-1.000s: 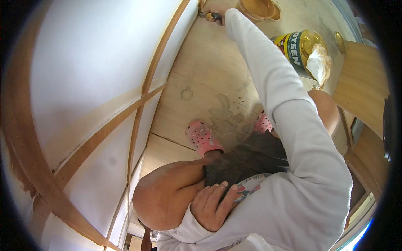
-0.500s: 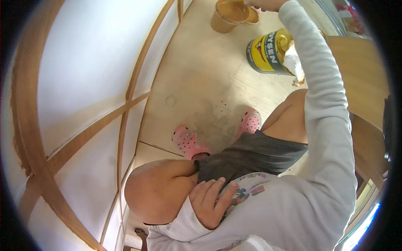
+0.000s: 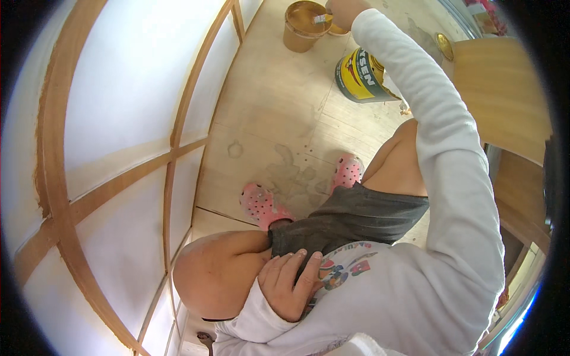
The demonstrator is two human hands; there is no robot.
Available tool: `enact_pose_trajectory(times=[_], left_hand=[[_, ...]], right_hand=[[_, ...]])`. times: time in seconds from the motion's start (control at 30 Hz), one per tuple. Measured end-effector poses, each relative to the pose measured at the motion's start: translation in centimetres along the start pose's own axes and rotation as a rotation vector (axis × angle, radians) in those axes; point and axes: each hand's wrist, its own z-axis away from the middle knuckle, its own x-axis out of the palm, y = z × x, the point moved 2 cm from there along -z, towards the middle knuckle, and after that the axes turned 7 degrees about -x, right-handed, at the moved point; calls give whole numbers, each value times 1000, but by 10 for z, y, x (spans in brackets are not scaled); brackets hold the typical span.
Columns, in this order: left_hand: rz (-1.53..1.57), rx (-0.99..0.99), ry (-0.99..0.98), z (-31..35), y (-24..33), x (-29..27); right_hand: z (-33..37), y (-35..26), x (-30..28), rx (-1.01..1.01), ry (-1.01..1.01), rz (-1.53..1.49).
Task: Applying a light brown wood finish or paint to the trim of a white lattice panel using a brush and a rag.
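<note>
My right hand [image 3: 345, 12] reaches far forward at the top edge, closed on a paintbrush [image 3: 322, 19]. The brush head is over the mouth of a brown bucket [image 3: 301, 41] with brown liquid inside. I cannot tell whether the bristles touch the liquid. Partly behind my hand, a small brown piece [image 3: 337, 30] shows beside the bucket. My left hand [image 3: 288, 286] lies on my lap against the shirt and dark shorts, fingers loosely stretched and holding nothing. A yellow and dark green paint can [image 3: 358, 77] stands below my right forearm, its right side hidden by the sleeve.
A white panelled wall with brown wooden strips [image 3: 177, 113] runs along the left. Wooden furniture [image 3: 502, 89] stands on the right, with a round gold lid [image 3: 444, 47] near its far corner. My pink clogs [image 3: 261, 204] rest on the stained pale floor [image 3: 267, 113].
My right hand has come left and nearer to the bucket, and the brush now shows over its mouth. The view has shifted slightly. My left hand stays on my lap.
</note>
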Motion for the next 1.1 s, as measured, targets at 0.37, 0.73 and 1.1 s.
enact_pose_trajectory(times=[0.37,0.73,1.1], left_hand=[[-12,-12,8,5,1,-5],[-13,5,25,12,5,-7],[-20,-2,40,8,8,-2]], right_hand=[[-4,-23,4,40,-10,-11],[1,-18,-8,40,-32,-52],[19,28,4,-37,31,-124]])
